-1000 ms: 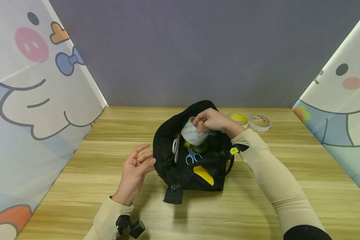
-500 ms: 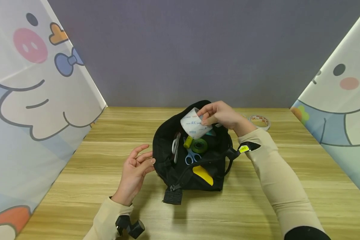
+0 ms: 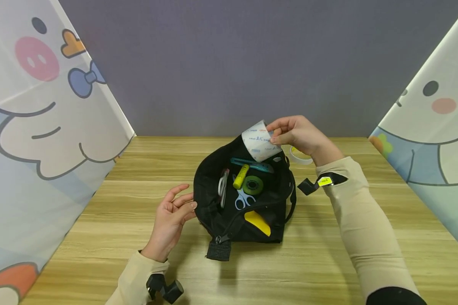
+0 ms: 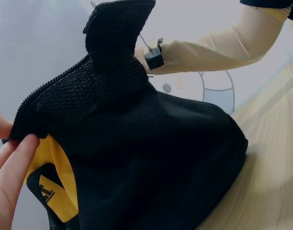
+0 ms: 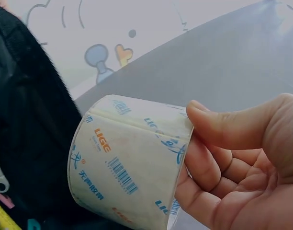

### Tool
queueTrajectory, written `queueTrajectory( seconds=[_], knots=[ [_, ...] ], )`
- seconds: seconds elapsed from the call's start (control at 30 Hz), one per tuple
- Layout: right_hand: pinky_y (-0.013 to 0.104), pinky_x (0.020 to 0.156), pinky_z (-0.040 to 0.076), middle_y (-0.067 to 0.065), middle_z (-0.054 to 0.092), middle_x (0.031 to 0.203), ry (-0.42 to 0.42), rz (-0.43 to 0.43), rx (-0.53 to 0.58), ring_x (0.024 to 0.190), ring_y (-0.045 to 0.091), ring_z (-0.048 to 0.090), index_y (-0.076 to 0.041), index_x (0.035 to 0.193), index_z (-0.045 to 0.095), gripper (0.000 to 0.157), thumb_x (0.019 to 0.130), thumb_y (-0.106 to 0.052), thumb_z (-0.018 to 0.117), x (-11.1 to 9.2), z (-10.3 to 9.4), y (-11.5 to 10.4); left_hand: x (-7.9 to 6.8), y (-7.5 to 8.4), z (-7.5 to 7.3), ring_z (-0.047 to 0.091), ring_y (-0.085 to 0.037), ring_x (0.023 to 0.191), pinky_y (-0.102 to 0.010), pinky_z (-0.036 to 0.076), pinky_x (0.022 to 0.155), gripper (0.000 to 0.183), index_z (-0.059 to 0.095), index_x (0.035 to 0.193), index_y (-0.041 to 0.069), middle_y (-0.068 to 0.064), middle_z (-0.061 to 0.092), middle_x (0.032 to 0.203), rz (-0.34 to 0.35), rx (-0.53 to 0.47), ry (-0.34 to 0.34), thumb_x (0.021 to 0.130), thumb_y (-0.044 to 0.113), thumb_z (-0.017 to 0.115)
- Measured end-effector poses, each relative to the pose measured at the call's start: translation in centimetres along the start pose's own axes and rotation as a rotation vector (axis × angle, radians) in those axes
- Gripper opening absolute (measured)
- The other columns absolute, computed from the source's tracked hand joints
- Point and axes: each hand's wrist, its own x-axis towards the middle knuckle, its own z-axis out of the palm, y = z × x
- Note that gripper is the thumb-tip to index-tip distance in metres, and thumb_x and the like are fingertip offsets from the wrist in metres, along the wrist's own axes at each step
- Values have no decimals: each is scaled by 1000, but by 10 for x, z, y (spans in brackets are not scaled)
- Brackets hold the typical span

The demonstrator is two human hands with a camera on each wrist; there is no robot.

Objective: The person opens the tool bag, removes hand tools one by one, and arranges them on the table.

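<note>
A black zip bag (image 3: 206,190) stands unzipped on the wooden table. My right hand (image 3: 303,135) pinches a wide roll of packing tape (image 3: 260,142) by its edge, thumb outside, above the bag's far right rim. Blue and orange print covers the roll (image 5: 132,158) in the right wrist view. At the bag's left rim, my left hand (image 3: 171,220) pinches the fabric between thumb and fingers. Inside the bag lie blue-handled scissors (image 3: 241,202), a green tape roll (image 3: 253,185), a yellow tube (image 3: 241,176), a teal utility knife (image 3: 265,167) and a white-handled item (image 3: 223,186).
A narrow tape roll (image 3: 300,160) with a yellow inner ring lies on the table (image 3: 137,169) behind the bag's right side, partly covered by my right hand. A grey panel (image 3: 229,67) rises at the table's back edge, with printed cloths on both sides.
My right hand has lifted the packing tape up and to the right, out of the bag, uncovering the teal knife, yellow tube and green roll. My left hand stays at the rim.
</note>
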Motion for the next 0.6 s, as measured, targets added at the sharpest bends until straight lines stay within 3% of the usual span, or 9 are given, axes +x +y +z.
queueTrajectory(
  seconds=[0.3, 0.6],
  knots=[
    [21, 58, 48, 4, 66, 76, 87, -92, 102, 69, 13, 58, -8, 97, 73, 29, 90, 16, 59, -13, -22, -6, -1, -1, -1, 69, -7, 77, -22, 58, 65, 48, 59, 126, 13, 3, 74, 99, -1, 2, -2, 90, -18, 55],
    [23, 60, 53, 6, 68, 74, 179, -136, 260, 68, 14, 62, -4, 94, 75, 25, 88, 17, 62, -25, -46, -1, 0, -3, -1, 70, -7, 78, -22, 59, 65, 48, 59, 125, 15, 3, 74, 99, 6, 8, -2, 90, -18, 56]
  ],
)
